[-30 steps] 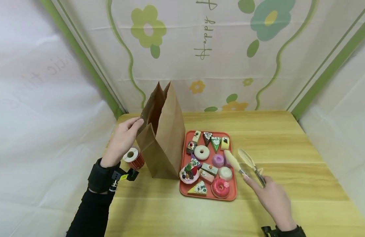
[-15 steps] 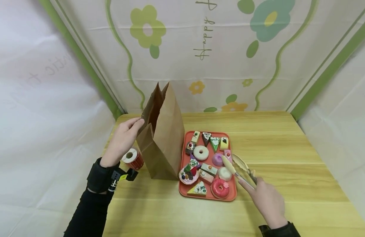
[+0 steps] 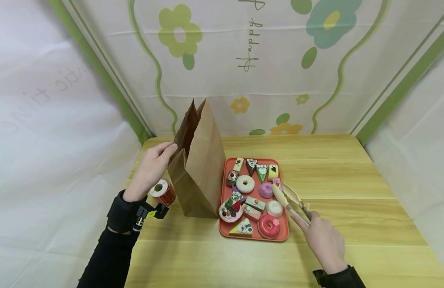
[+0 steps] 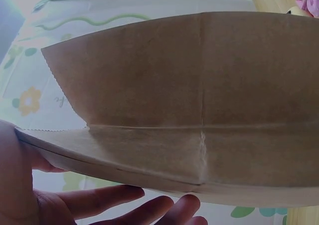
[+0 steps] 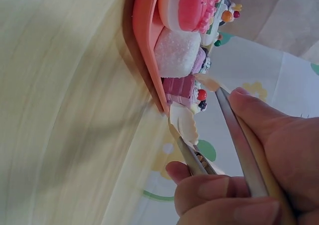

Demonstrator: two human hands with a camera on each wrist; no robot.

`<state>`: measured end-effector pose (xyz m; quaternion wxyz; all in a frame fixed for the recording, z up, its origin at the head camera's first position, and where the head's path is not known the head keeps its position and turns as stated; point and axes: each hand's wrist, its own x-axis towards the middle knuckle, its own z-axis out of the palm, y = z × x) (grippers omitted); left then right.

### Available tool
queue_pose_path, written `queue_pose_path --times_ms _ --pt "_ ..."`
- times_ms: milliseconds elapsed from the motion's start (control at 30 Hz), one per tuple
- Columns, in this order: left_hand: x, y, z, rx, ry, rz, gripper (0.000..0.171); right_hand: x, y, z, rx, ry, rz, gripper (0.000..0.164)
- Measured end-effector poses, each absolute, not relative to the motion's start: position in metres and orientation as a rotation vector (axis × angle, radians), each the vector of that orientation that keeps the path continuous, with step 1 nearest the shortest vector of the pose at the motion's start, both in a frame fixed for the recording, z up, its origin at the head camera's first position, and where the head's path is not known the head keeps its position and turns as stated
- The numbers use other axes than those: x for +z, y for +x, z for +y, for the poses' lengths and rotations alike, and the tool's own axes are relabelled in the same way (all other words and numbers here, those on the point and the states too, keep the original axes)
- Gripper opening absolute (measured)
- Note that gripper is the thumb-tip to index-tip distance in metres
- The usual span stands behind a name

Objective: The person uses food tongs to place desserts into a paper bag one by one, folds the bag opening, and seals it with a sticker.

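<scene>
My left hand (image 3: 150, 170) pinches the near left edge of an upright brown paper bag (image 3: 207, 172), whose mouth gapes. In the left wrist view, fingers (image 4: 114, 200) lie along the bag's outer side. My right hand (image 3: 325, 240) grips a pair of tongs (image 3: 281, 197) with pale tips and metal arms. The tips stand apart at the right rim of a red tray (image 3: 222, 230), either side of a small pink square cake (image 5: 178, 89) topped with a red berry. Whether they touch it I cannot tell. Beside that cake sit a purple round cake (image 3: 266, 190) and a white round cake (image 3: 274, 208).
Several other toy sweets fill the tray, among them a white donut (image 3: 245, 184), a pink donut (image 3: 269, 226) and a fruit-topped cake (image 3: 231, 211). Left of the bag stands a roll of red labels (image 3: 162, 192). Fabric walls (image 3: 207, 80) enclose the wooden table (image 3: 337, 172).
The tongs have moved left and in over the tray's right rim, from the purple cake's side to around the pink cake. Their tips are closer together. My left hand keeps its hold on the bag.
</scene>
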<state>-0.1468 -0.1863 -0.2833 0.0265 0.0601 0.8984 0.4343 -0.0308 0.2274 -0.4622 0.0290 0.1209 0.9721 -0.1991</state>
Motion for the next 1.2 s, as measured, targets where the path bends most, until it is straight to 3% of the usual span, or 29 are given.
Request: queue_pose_path --times_ms 267,533,1200 --pt "-0.284 -0.147 -0.187 1.308 0.207 2.793 0.06 -0.462 -0.029 0.229 -0.608 0.366 3.009 0.091" --pt "-0.282 -0.146 -0.186 1.281 0.217 2.8 0.06 -0.473 -0.031 0.219 -0.43 0.205 3.423 0.057" --pt "-0.282 -0.147 -0.184 1.284 0.21 2.794 0.06 -0.475 -0.06 0.229 -0.513 0.274 3.255 0.063"
